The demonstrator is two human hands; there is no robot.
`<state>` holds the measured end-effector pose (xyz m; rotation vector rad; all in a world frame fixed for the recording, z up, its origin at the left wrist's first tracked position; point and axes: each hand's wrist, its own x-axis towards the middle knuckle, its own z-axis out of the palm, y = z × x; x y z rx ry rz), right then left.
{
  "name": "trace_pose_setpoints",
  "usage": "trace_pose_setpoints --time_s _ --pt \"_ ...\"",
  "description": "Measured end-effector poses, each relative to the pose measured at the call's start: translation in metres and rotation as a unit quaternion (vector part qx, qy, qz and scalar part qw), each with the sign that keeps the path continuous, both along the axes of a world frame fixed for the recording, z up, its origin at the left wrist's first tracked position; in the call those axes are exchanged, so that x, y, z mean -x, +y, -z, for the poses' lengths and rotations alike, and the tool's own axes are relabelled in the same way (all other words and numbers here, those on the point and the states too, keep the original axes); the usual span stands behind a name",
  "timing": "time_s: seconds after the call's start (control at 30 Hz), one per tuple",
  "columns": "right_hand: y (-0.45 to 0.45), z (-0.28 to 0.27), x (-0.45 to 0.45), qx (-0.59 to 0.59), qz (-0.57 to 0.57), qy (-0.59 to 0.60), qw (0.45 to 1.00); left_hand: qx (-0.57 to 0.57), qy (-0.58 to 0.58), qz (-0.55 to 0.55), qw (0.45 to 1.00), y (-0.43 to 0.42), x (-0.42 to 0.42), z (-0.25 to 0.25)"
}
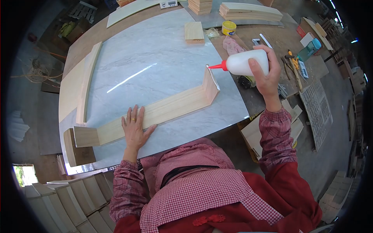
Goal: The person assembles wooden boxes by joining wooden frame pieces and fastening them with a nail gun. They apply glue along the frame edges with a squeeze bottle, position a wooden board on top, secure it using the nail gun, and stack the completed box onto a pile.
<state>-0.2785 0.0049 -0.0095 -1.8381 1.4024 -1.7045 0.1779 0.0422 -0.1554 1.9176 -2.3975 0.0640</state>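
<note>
A long pale wooden board [167, 108] lies on the marbled tabletop [140, 54], with a short upright end piece [211, 86] at its right and another [86, 136] at its left. My left hand [135, 130] rests flat on the board, fingers spread. In my right hand [266, 73] is a white squeeze bottle [244, 63], tipped sideways. Its red nozzle [218, 66] meets or nearly meets the top edge of the right end piece, where a whitish line shows. A brown wooden block [79, 149] is beside the left end piece.
Another long board [88, 83] lies at the left. Small wood pieces [194, 32], a yellow tub [229, 28] and a pink cloth [233, 46] are behind. Right of the bottle are pliers [289, 64], a hammer [297, 75] and a teal bottle [309, 49]. Stacked boards [250, 11] sit at the back.
</note>
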Motion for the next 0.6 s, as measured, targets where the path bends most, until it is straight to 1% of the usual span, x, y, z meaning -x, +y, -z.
trace_pose_setpoints --time_s 0.1,0.27,0.3,0.47,0.6 --pt "0.011 0.001 0.007 -0.013 -0.008 0.014 1.000 0.000 0.000 -0.001 1.000 0.005 0.001 0.001" --pt "0.026 0.015 0.019 -0.045 0.061 -0.153 0.985 -0.008 0.015 -0.004 1.000 0.011 0.002 0.000" --pt "0.011 0.025 0.022 -0.037 0.062 -0.153 0.986 0.000 0.015 -0.002 1.000 0.012 0.008 0.000" --pt "-0.066 0.077 0.029 -0.048 0.150 -0.048 0.986 0.000 0.036 0.010 0.999 0.021 0.034 -0.004" --pt "-0.138 0.124 0.038 -0.076 0.173 -0.020 0.982 -0.022 0.039 0.004 0.999 0.018 0.056 -0.010"
